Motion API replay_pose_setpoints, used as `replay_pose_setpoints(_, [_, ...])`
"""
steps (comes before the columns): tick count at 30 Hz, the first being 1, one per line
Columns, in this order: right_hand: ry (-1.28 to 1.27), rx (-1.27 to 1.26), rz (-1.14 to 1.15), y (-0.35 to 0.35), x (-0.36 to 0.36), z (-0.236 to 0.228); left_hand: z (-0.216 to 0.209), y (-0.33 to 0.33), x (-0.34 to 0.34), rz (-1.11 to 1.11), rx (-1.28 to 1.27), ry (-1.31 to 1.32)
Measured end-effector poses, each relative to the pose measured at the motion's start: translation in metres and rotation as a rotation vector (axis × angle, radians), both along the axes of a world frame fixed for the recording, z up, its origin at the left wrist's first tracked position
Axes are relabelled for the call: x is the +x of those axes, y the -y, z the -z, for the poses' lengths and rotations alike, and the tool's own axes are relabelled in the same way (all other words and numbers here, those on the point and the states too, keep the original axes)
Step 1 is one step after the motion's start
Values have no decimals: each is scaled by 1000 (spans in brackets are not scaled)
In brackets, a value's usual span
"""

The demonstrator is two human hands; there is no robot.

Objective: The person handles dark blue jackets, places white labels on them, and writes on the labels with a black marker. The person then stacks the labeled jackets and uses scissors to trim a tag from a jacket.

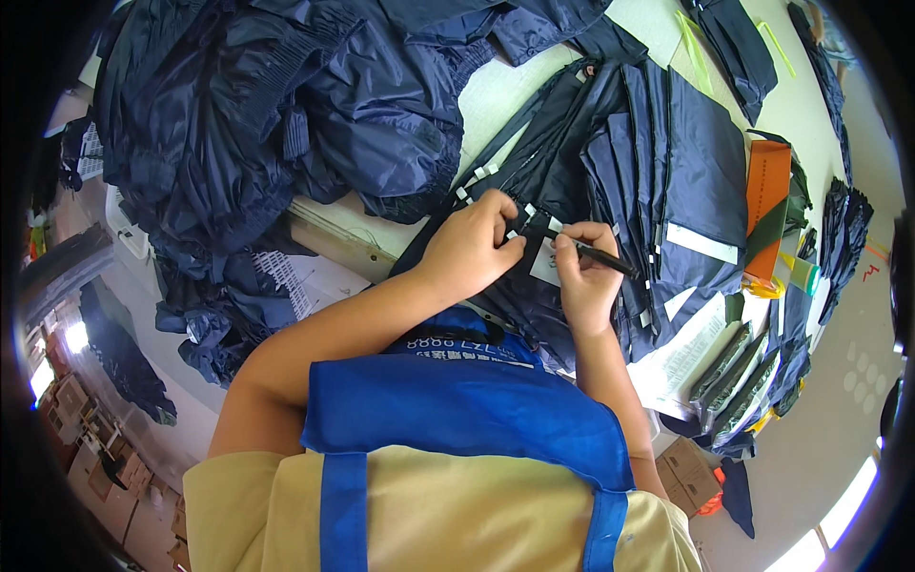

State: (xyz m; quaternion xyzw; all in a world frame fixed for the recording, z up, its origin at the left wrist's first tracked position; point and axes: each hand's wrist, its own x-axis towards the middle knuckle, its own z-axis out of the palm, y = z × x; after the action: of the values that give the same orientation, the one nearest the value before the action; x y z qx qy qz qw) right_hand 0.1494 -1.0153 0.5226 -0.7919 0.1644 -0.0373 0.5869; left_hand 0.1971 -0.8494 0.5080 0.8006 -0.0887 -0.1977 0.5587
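My left hand [474, 246] is closed in a pinch over black zippered fabric pieces [553, 129], with a small white tag [512, 234] at its fingertips. Close by on the right, my right hand [589, 286] grips a slim black pen [610, 260]. Its thumb and fingertips sit beside another white tag [555, 225]. A white label [545, 264] lies on the dark cloth between my hands. More small white tags [530, 211] are fixed along the fabric strips. What lies under my left palm is hidden.
A heap of dark navy garments [276, 105] covers the table's left. Stacked dark fabric panels [701, 181] lie right of my hands. Beyond them stand an orange box [766, 195] and a tape roll [805, 275]. Plastic-wrapped packs [739, 377] sit at the right edge.
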Motion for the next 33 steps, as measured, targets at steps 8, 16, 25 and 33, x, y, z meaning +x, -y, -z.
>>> replay_pose_setpoints(8, [154, -271, -130, -4, -6, 6, 16, -8, 2, 26, -56, -239])
replay_pose_setpoints(16, [154, -276, -136, -7, -7, 8, 12, -6, 4, 36, -15, -225])
replay_pose_setpoints(25, [188, 253, 56, -4, 6, -12, -12, 9, -10, 206, -4, 57])
replay_pose_setpoints(33, [-117, 67, -125, -3, 35, -49, -23, 34, -8, 783, 101, 113])
